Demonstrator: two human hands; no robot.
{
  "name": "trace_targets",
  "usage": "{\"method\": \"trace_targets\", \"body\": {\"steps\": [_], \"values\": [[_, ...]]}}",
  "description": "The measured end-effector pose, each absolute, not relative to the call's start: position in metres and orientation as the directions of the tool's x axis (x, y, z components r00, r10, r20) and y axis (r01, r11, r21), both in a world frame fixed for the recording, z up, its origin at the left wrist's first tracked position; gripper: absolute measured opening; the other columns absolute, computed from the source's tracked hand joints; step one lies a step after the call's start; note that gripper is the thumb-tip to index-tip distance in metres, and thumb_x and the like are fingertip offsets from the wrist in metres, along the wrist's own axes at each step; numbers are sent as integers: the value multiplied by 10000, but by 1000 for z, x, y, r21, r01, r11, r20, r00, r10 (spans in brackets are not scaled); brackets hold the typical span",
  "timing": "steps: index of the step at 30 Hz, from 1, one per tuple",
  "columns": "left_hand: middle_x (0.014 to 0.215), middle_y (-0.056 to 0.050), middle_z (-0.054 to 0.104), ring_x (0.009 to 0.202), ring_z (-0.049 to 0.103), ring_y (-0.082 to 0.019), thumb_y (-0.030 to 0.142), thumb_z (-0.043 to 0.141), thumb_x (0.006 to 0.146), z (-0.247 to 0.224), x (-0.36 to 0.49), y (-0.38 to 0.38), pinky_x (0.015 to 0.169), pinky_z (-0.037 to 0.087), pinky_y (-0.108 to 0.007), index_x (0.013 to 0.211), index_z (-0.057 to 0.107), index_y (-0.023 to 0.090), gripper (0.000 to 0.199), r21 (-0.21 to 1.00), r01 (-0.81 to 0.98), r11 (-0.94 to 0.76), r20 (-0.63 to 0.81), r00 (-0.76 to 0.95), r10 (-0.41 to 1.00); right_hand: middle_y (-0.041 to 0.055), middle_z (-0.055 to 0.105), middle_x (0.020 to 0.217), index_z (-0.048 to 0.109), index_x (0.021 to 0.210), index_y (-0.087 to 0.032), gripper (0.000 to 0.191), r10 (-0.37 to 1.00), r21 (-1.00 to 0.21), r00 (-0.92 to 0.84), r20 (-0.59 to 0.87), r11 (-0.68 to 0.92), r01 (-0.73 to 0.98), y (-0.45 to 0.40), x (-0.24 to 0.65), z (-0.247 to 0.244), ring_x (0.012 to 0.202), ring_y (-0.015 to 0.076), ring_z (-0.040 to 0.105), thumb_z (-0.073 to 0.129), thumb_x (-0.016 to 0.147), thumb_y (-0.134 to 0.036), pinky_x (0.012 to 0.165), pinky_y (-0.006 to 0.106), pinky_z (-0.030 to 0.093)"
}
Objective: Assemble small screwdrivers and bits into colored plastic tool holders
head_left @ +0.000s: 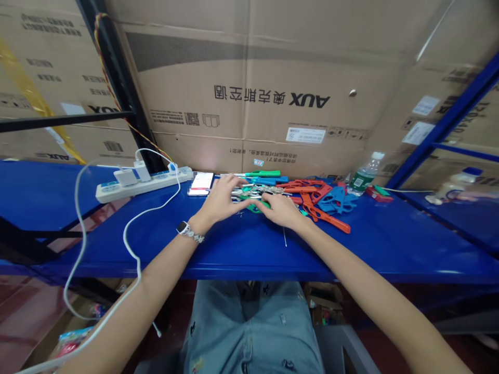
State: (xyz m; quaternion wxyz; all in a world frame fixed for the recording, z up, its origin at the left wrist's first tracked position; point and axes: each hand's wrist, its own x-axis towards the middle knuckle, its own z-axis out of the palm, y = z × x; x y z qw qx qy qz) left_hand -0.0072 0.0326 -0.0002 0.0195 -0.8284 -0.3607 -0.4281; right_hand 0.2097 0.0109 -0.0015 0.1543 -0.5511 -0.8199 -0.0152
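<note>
Through the head view I had the left hand [223, 200] and the right hand [284, 210] at a tangle of metal and green pieces [249, 194], which lay between them toward the far side of the blue shelf [249, 244]; I judged the step in hand to be handling that tangle from both sides; the left thumb stood apart from its fingers, while the right fingers were curled at the right end, yet I could not tell whether either hand was clamped on a piece. Orange-red plastic pieces [317, 210] lay just right of the right hand, with blue plastic pieces [338, 200] farther right; a green handle [265, 173] lay on the far side; to my mind the next move called for a light touch, since the thin parts overlapped and could snag.
</note>
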Motion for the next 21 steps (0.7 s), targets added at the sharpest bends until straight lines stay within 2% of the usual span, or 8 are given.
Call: {"method": "trace_targets", "body": {"steps": [2, 5, 7, 10, 12, 15, 19, 21], "values": [[729, -17, 592, 736, 558, -190, 541, 630, 931, 3, -12, 35, 739, 455, -327, 755, 603, 199, 385, 416, 612, -672, 790, 122, 601, 68, 723, 835, 654, 869, -209, 465, 910, -175, -293, 294, 353, 919, 11, 211, -3, 772, 226, 641, 410, 1039, -566, 591, 289, 256], [464, 23, 395, 502, 418, -138, 575, 556, 950, 4, -18, 37, 557, 377, -291, 495, 443, 211, 594, 652, 582, -486, 612, -26, 790, 63, 719, 841, 648, 869, -218, 462, 922, -230, -219, 320, 299, 926, 12, 210, -3, 774, 225, 632, 411, 1033, -579, 589, 290, 245], [458, 1, 479, 489, 472, -145, 653, 607, 886, 3, -15, 37, 511, 381, -283, 502, 536, 194, 603, 783, 527, -329, 371, 29, 928, 64, 720, 852, 648, 871, -222, 468, 919, -263, -181, 351, 282, 923, 12, 208, -3, 794, 229, 634, 397, 1035, -581, 592, 290, 249], [745, -81, 719, 693, 655, -205, 741, 675, 780, -2, 2, 36, 555, 493, -276, 774, 718, 153, 590, 940, 282, -191, 157, 139, 978, 68, 726, 856, 651, 884, -222, 463, 909, -310, -146, 389, 279, 909, 9, 202, -2, 809, 233, 645, 382, 1043, -563, 603, 288, 270], [901, -118, 759, 813, 699, -218, 749, 666, 783, -4, 17, 36, 676, 557, -296, 848, 726, 141, 614, 982, 80, -171, 149, 228, 962, 74, 737, 870, 661, 938, -220, 449, 912, -346, -140, 386, 284, 894, 6, 197, -3, 811, 240, 660, 372, 1050, -545, 621, 288, 301], [944, -130, 771, 870, 719, -217, 688, 630, 843, -3, 40, 37, 802, 575, -328, 784, 691, 147, 548, 972, -134, -192, 220, 241, 945, 82, 753, 913, 650, 1089, -223, 431, 920, -409, -144, 365, 298, 862, 2, 188, -7, 822, 258, 684, 338, 1065, -519, 661, 294, 360], [848, -106, 753, 923, 731, -245, 683, 502, 923, 5, 66, 39, 830, 580, -385, 755, 600, 185, 535, 934, -272, -233, 283, 163, 945, 95, 748, 934, 602, 1150, -210, 414, 913, -482, -152, 379, 335, 810, 1, 180, -14, 863, 265, 694, 274, 1087, -455, 708, 306, 413], [720, -52, 687, 847, 730, -234, 682, 503, 926, 11, 74, 42, 797, 578, -390, 750, 529, 205, 509, 920, -314, -233, 290, 150, 945, 92, 748, 982, 586, 1182, -216, 395, 900, -532, -170, 401, 380, 757, 2, 180, -15, 920, 260, 694, 263, 1091, -424, 739, 307, 435]]}}
